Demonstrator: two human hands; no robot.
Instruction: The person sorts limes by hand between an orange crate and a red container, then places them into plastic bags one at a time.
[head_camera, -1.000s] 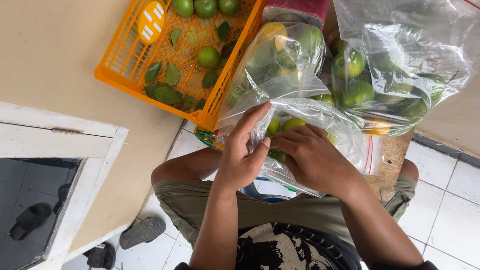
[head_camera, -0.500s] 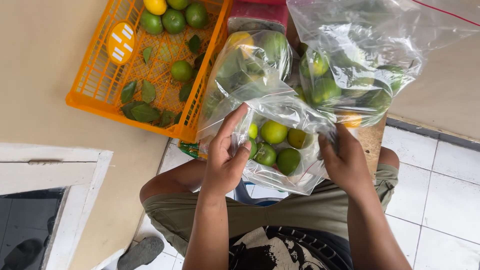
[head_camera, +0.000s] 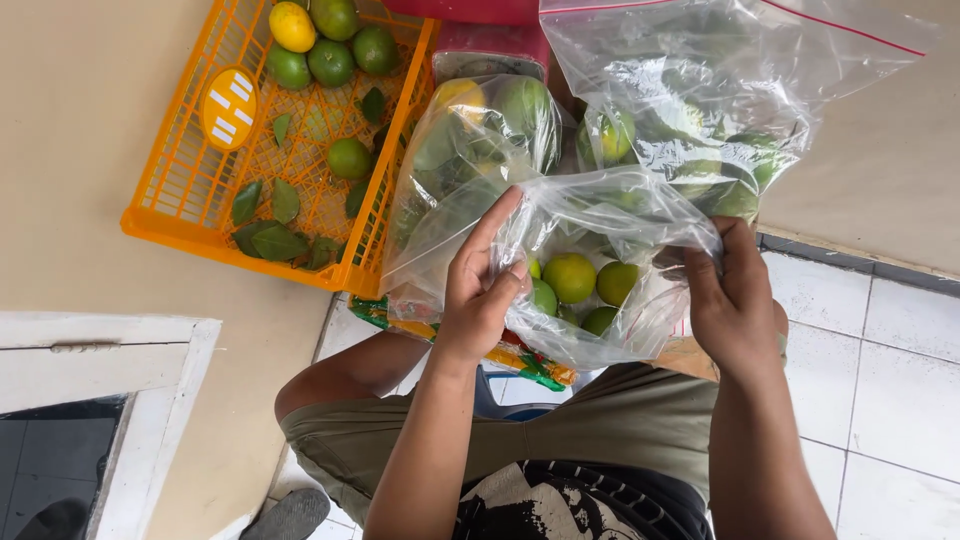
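My left hand (head_camera: 483, 290) pinches the left rim of a clear plastic bag (head_camera: 610, 215), and my right hand (head_camera: 733, 300) grips its right rim, so the mouth is held apart. Inside the bag lie several green citrus fruits (head_camera: 570, 277). The bag rests above my lap. Behind it stand two more clear bags of green fruit, one in the middle (head_camera: 480, 130) and a bigger one at the right (head_camera: 700, 110).
An orange plastic crate (head_camera: 190, 180) sits at the upper left, holding green and yellow citrus (head_camera: 330, 60) and loose leaves (head_camera: 270, 240). A red container (head_camera: 490, 40) is behind the bags. White floor tiles (head_camera: 880, 400) lie at the right, a white frame (head_camera: 100, 350) at the lower left.
My hands have drawn apart, spreading the bag's mouth wider so the fruits inside show. The view has shifted, and the crate now sits lower and further right in frame.
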